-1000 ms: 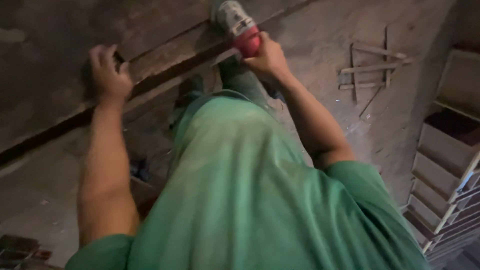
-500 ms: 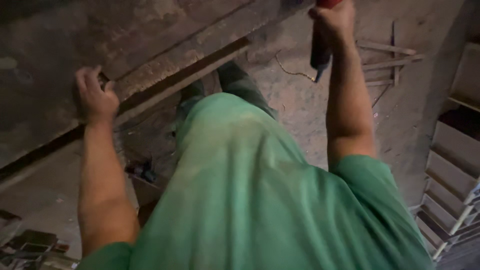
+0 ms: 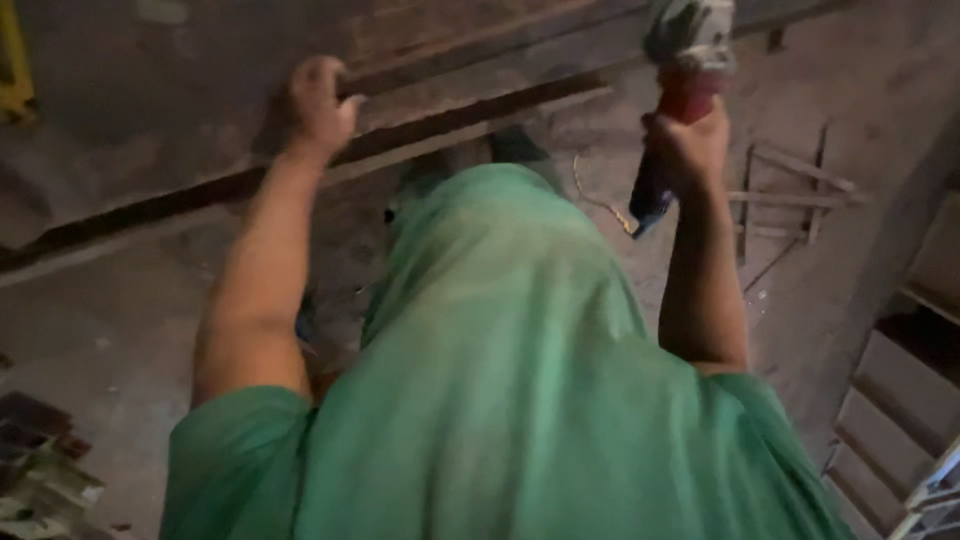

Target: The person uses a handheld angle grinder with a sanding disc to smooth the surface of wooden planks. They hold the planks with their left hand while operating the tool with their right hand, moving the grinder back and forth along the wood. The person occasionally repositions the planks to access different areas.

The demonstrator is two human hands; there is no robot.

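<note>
A person in a green shirt (image 3: 520, 380) holds a red-bodied angle grinder (image 3: 680, 90) aloft, right hand (image 3: 690, 150) closed around its handle, clear of the long metal beam (image 3: 470, 75), which the left hand (image 3: 318, 110) clasps. Half a second earlier the grinder's head sat above the frame; no finished cut is discernible.

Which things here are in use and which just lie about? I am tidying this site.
In use: angle grinder in the right hand; long beam gripped by the left hand.
Lying about: wooden slats on the floor; stairs; bricks.
</note>
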